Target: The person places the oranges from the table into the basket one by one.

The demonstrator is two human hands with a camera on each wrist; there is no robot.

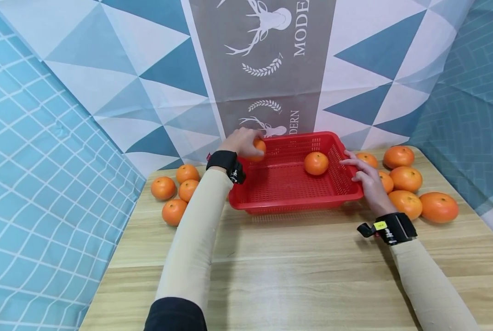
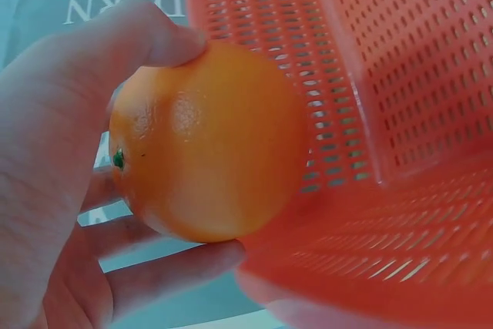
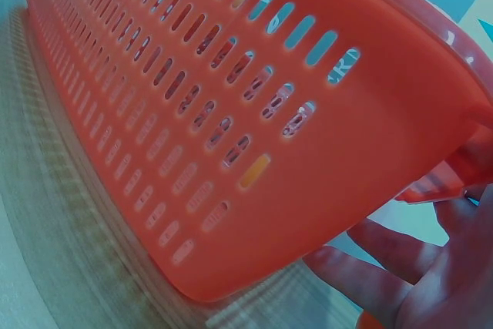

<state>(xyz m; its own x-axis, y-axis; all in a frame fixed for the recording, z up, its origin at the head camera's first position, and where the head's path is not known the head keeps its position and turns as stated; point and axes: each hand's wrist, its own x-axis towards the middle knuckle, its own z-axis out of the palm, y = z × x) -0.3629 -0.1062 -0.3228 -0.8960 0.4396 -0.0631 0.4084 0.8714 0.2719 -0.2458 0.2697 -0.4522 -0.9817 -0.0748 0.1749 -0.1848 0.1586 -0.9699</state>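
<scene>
Over far-left corner of red perforated plastic basket point(image 1: 296, 177), my left hand point(image 1: 241, 141) is clamping round orange mandarin point(image 2: 208, 144), fingers curled. Right hand point(image 1: 368, 181), fingers straight, is bracing basket's right wall. Risk, I'm judging: mandarin clipping rim, rolling off wooden table point(image 1: 271, 266).

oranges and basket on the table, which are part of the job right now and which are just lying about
In use:
left hand gripping an orange
red basket, one orange inside
right hand resting at the basket's side

Lying about:
four oranges on the left
oranges on the right
patterned backdrop cloth
</scene>
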